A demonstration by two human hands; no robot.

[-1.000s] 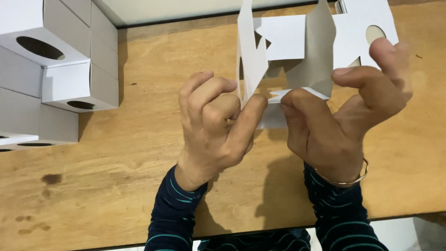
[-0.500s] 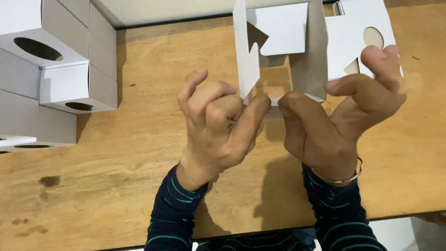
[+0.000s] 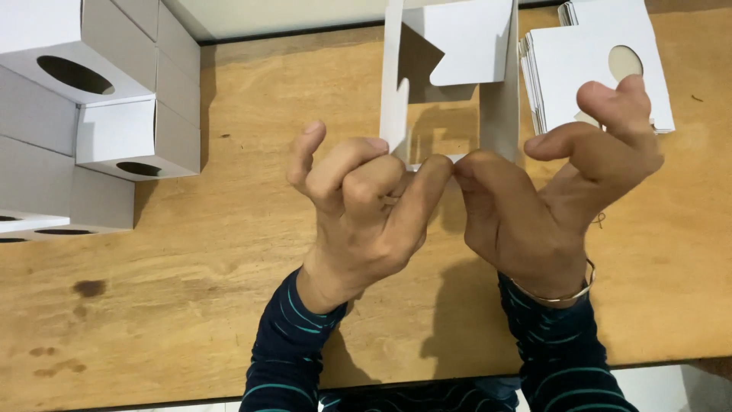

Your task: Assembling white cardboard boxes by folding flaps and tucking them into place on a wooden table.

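Observation:
A white cardboard box blank (image 3: 457,53), partly folded into an open sleeve, stands between my hands above the wooden table (image 3: 229,259). My left hand (image 3: 366,210) pinches its near left edge with thumb and bent fingers. My right hand (image 3: 549,191) presses its near right edge with the thumb, while the index and other fingers curl free above. Both thumbs meet at the box's lower flap. A flap with a notched edge hangs inside the sleeve at the top.
Several finished white boxes (image 3: 84,114) with oval holes are stacked at the left. A pile of flat white blanks (image 3: 602,61) with a round hole lies at the upper right. A pale wall edge runs along the table's far side.
The blank has opened from a loosely folded shape into a squarer sleeve. Both hands have stayed on its near edge, thumbs drawing together.

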